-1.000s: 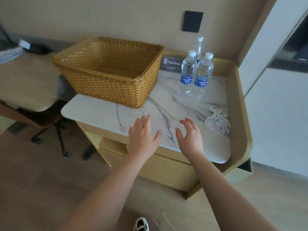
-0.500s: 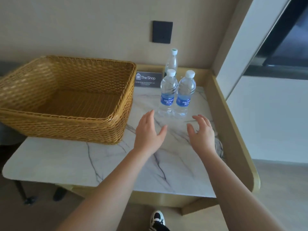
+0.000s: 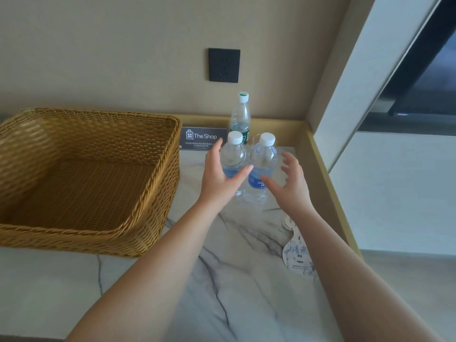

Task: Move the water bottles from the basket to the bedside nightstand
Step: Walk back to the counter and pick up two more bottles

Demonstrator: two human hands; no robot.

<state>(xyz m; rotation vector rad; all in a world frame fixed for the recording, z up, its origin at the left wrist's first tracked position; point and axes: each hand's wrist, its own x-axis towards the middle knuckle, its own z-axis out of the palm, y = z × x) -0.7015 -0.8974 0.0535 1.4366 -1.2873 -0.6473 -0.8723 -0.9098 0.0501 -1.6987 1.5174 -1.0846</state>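
Two clear water bottles with white caps and blue labels stand side by side on the marble top [image 3: 241, 255], the left bottle [image 3: 233, 154] and the right bottle [image 3: 264, 156]. A taller bottle with a green label [image 3: 240, 117] stands behind them by the wall. My left hand [image 3: 219, 176] is open, curved around the left bottle's near side, its thumb across the label. My right hand [image 3: 290, 183] is open with fingers spread, just right of the right bottle, not gripping. The wicker basket [image 3: 158, 183] sits at the left and looks empty.
A dark "The Shop" sign [image 3: 203, 138] leans on the wall behind the bottles. A printed paper tag [image 3: 297, 253] lies at the right of the top. A raised wooden rim [image 3: 328, 178] edges the right side. A black wall socket [image 3: 224, 65] sits above.
Both hands have moved forward from the marble's middle to either side of the two front bottles; the view has come closer to the table.
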